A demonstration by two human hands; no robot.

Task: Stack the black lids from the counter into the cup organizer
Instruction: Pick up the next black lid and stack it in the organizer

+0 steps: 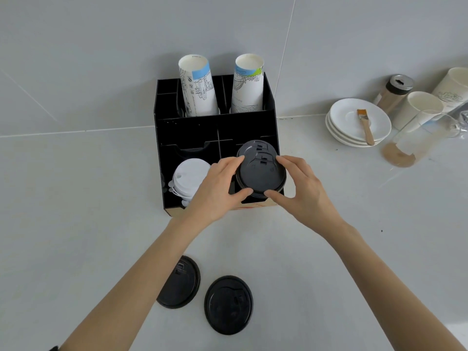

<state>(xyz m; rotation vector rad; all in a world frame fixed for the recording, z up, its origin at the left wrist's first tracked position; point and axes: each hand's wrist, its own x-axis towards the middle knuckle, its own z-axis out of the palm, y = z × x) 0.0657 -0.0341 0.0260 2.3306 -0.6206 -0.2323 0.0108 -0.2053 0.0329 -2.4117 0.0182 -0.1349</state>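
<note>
Round black plastic lids [260, 174], stacked, tops facing me, no long axis; my left hand [215, 193] and right hand [301, 188] fingers pinch the rims.

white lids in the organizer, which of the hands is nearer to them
Left. The left hand sits right beside the white lids, overlapping their edge in this view. The right hand is farther, beyond the black lids.
</note>
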